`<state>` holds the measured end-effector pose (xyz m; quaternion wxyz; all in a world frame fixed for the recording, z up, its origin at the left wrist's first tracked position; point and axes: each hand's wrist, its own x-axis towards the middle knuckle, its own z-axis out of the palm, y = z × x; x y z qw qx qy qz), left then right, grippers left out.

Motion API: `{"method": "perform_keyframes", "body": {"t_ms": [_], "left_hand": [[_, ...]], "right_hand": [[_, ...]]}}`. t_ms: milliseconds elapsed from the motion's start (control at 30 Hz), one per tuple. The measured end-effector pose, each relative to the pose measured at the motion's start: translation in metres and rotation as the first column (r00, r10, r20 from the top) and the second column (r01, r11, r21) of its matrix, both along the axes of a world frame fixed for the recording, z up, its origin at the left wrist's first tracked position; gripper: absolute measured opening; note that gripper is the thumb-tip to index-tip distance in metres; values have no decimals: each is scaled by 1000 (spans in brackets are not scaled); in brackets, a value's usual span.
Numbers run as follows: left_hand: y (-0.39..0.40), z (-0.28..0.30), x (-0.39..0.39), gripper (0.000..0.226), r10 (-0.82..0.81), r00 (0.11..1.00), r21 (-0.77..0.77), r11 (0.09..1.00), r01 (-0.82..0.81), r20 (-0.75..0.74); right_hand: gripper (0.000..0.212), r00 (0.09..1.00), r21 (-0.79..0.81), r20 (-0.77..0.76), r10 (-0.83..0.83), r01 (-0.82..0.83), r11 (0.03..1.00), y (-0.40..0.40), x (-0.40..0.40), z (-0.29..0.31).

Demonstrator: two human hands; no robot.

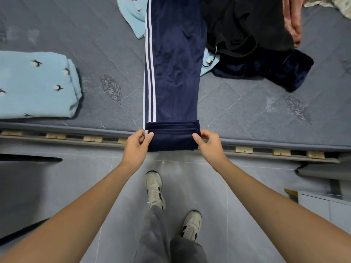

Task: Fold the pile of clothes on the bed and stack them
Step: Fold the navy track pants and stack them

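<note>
Two hands pinch the hem corners of the navy track pants (172,73), left hand (137,144), right hand (208,143), at the bed (247,103) edge, six o'clock. I'd carry both corners level toward twelve o'clock, keeping the stripes aligned.

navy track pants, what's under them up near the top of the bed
A light blue garment pokes out from under the navy track pants on the left, and a light blue corner shows on the right. Whether these are one piece is hidden by the pants.
</note>
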<state>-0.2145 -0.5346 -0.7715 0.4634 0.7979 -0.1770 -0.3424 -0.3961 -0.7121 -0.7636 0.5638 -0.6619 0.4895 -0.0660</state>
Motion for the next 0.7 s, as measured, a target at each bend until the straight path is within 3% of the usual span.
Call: {"method": "perform_keyframes", "body": {"t_ms": [333, 567, 700], "left_hand": [[-96, -11, 101, 15, -22, 991, -76, 997, 12, -132], [-171, -2, 180, 23, -33, 996, -110, 994, 24, -80], [-216, 11, 216, 38, -38, 998, -114, 993, 32, -50]], "right_hand": [[13, 994, -3, 35, -101, 101, 995, -80, 103, -6], [23, 991, -56, 78, -109, 114, 992, -155, 176, 9], [27, 994, -111, 83, -74, 83, 990, -204, 209, 18]]}}
